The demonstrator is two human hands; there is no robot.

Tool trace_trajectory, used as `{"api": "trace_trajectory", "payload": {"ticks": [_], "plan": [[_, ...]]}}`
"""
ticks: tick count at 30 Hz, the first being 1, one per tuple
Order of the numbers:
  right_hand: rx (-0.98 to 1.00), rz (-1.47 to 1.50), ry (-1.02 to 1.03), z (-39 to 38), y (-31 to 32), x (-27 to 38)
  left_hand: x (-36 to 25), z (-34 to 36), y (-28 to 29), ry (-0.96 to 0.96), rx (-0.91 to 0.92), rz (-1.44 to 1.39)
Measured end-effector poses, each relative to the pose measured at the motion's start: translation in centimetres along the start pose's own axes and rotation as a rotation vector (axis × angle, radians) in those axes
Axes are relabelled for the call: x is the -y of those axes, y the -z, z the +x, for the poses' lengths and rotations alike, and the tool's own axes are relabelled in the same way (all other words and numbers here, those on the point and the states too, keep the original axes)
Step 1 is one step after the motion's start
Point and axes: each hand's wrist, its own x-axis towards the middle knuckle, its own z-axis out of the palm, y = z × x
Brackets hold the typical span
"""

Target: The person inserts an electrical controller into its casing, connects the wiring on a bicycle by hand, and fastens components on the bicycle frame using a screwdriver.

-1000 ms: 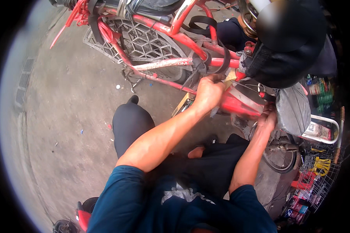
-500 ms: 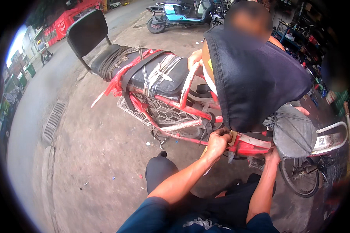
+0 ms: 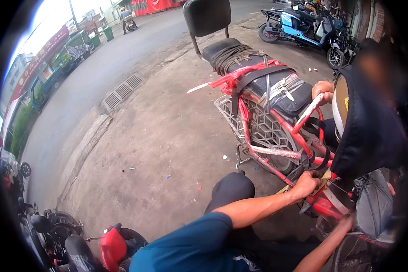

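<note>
A red electric bike (image 3: 276, 152) with a black seat stands in front of me on the concrete. My left hand (image 3: 306, 183) is closed around its lower red frame tube, beside a flat tan piece (image 3: 323, 183). My right hand (image 3: 347, 222) reaches lower, against the underside of the same frame next to a grey cover (image 3: 374, 206); its fingers are partly hidden. My bent knee (image 3: 231, 188) is just left of the frame.
Another person in a dark jacket (image 3: 371, 131) leans over the bike at the right, one hand (image 3: 323, 89) on its upper frame. A blue scooter (image 3: 303, 27) is parked behind. Parked motorbikes (image 3: 54, 231) and a red part (image 3: 112, 247) are at lower left. A road with a drain grate (image 3: 122, 90) runs at left.
The view has tilted up and left, so more of the bike's seat and the road shows. Both my hands have stayed on the lower frame.
</note>
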Motion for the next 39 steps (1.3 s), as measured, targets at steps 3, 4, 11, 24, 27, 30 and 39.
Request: {"api": "trace_trajectory", "payload": {"ticks": [3,4,11,24,27,30,39], "plan": [[0.065,-0.035,0.019,2.9,2.8,-1.3,-0.3,0.0,0.2,-0.029,-0.003,0.005],[0.113,-0.055,0.063,5.4,5.7,-1.6,-0.6,-0.1,-0.3,-0.017,0.03,-0.01],[-0.065,-0.11,-0.131,2.2,1.0,-0.4,0.2,0.4,-0.1,-0.037,-0.023,0.012],[-0.111,-0.156,-0.14,1.5,-0.9,0.5,-0.9,-0.3,-0.3,0.013,-0.019,0.015],[-0.075,-0.142,-0.133,1.8,-1.7,0.0,-0.1,0.2,-0.2,-0.037,-0.063,0.017],[-0.048,-0.13,-0.123,2.1,-2.1,-0.2,0.5,0.6,-0.1,-0.03,-0.031,0.022],[0.033,-0.066,-0.1,1.8,-1.7,0.2,0.7,0.8,-0.6,-0.032,-0.027,-0.072]]}}
